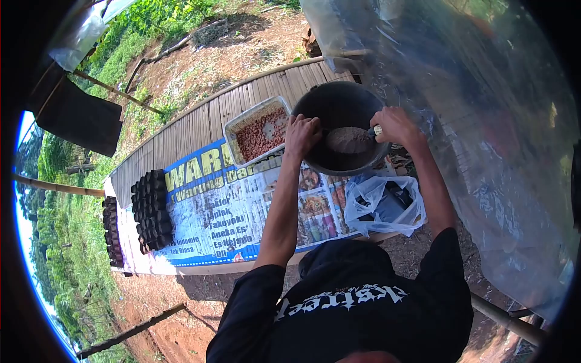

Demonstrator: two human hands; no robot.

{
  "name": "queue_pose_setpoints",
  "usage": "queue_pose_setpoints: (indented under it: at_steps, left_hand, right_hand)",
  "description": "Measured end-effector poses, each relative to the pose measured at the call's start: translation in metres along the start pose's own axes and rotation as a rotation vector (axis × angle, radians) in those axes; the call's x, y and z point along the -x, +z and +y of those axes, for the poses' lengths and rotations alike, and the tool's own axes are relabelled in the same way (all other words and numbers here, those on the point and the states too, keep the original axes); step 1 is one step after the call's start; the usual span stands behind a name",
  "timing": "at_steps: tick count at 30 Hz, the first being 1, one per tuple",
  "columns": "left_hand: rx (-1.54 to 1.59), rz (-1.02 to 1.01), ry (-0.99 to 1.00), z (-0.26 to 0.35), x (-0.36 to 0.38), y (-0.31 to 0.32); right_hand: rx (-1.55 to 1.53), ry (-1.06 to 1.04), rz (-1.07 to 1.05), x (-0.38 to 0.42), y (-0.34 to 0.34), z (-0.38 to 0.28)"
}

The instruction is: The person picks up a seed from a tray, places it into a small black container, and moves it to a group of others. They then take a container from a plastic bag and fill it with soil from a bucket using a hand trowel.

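Note:
A round black basin [339, 100] holds a heap of grey-brown soil [348, 140] and sits at the far edge of the table. My left hand [302, 136] is closed over the basin's left rim, beside a white tray [230, 134] of small reddish pieces [260, 134]. At the right side of the basin, my right hand [394, 127] grips a tool's handle [377, 130] that points into the basin. The tool's far end lies at the soil, and its outline is hard to make out.
A clear plastic bag [414, 215] with dark contents lies below the basin. Dark filled pots [151, 209] stand in rows at the left, on a printed banner [212, 242] covering the slatted table [200, 124]. Plastic sheeting [460, 151] hangs at the right.

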State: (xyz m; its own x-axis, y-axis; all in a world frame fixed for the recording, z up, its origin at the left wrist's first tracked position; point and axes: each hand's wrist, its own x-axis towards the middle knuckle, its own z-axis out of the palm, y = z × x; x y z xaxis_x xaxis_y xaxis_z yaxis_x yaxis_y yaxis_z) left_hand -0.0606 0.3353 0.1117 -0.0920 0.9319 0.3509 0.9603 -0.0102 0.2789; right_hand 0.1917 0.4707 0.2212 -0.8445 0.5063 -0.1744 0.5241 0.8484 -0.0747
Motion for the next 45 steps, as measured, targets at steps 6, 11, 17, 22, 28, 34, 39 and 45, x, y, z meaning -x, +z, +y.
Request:
queue_pose_setpoints:
  at_steps: [6, 11, 17, 22, 28, 34, 39, 45]
  left_hand:
    - [-0.004, 0.006, -0.008, -0.002, 0.000, 0.004]
    - [-0.065, 0.004, 0.015, -0.005, 0.001, 0.007]
    - [-0.122, -0.053, 0.000, -0.004, -0.001, 0.008]
    - [-0.108, -0.027, -0.010, -0.001, 0.001, 0.005]
    - [-0.086, 0.199, -0.018, 0.004, -0.003, 0.007]
    - [-0.012, 0.200, -0.056, 0.001, -0.004, 0.011]
    - [-0.020, 0.157, -0.038, 0.000, -0.004, 0.008]
    - [-0.008, 0.116, -0.065, 0.000, -0.008, 0.008]
  right_hand:
    - [-0.020, 0.019, -0.004, 0.005, 0.004, 0.002]
    - [0.023, 0.042, -0.007, 0.008, 0.019, 0.014]
    - [0.084, 0.016, 0.071, 0.006, 0.033, 0.016]
    - [0.221, 0.024, 0.098, -0.010, 0.050, -0.006]
    - [0.263, 0.024, 0.207, -0.013, 0.073, -0.010]
    - [0.282, 0.195, 0.412, -0.026, 0.093, -0.009]
    - [0.271, -0.019, 0.228, -0.055, 0.125, -0.013]
    - [0.123, -0.214, 0.080, -0.052, 0.121, -0.001]
